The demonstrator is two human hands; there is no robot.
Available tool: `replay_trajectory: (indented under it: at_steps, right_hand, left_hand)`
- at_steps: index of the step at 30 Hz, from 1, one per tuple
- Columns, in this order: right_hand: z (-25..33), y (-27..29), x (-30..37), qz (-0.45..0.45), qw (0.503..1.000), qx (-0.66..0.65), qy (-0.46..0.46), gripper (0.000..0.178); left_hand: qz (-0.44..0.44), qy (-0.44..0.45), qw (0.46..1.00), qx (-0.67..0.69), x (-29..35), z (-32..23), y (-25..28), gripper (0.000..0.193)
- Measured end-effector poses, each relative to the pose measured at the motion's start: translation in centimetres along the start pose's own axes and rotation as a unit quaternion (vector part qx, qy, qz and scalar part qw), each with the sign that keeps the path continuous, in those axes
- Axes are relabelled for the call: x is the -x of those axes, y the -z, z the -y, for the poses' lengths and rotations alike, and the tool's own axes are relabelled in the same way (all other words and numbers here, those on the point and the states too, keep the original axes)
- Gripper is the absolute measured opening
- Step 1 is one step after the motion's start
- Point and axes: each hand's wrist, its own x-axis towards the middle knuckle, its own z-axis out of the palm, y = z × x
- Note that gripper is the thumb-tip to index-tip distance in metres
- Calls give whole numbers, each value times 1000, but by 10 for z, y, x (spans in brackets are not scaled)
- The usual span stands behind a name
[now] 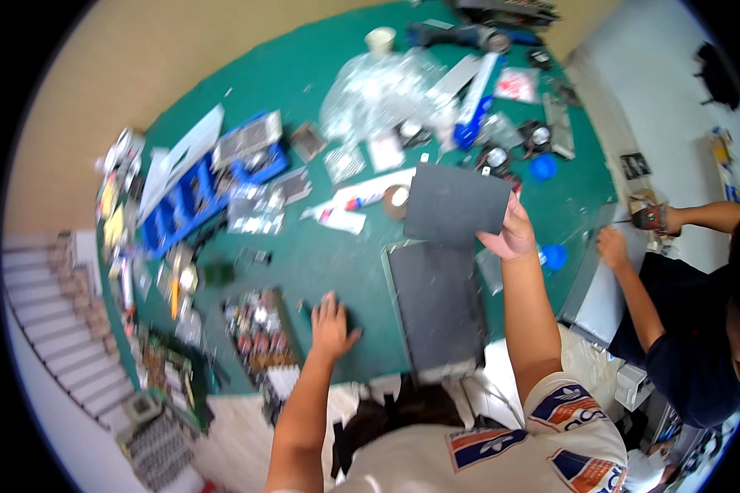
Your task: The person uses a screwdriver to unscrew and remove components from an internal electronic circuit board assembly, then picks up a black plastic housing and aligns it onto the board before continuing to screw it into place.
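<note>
Pinches a flat dark-grey rectangular panel (455,202) at its right edge between closed thumb and fingers of the right hand (512,233), near a larger black rectangular slab (437,308), and rests the left hand (330,330) with empty fingers slightly spread on the green tabletop (362,267).

Green tabletop (304,255), rounded at far side, crowded along left and far edges. Dark rectangular case (436,304) flat at near edge, right of middle. Component-packed circuit board (259,329) near left part of near edge. Blue compartment tray (169,217) toward left edge. Brown tape roll (389,212) around middle. Crumpled clear plastic bag (370,94) toward far edge; pale cup (380,39) just beyond it. Power tool (456,37) by far right corner. Two round blue pieces, upper (543,167) and lower (555,256), near right edge. Small parts at left blurred.
</note>
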Motion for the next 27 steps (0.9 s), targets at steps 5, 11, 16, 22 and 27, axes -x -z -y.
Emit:
replay_trajectory:
  at_steps: [5,11,16,22,27]
  right_hand:
    - [-117,-70,89,-18,984,-22,-175,27]
    - [-239,-141,172,-43,948,-9,-315,28]
    - [-336,-198,191,-43,938,-20,-345,32]
    - [-419,-248,174,-41,932,-41,-359,37]
    - [-450,-227,153,-57,938,26,-342,26]
  left_hand:
    - [-161,44,936,310,46,-8,72,29]
    - [-233,11,893,386,180,42,126,41]
    - [-132,-122,941,286,246,122,141,71]
    - [-132,-153,953,228,270,208,150,72]
    - [-134,-203,958,150,244,254,151,66]
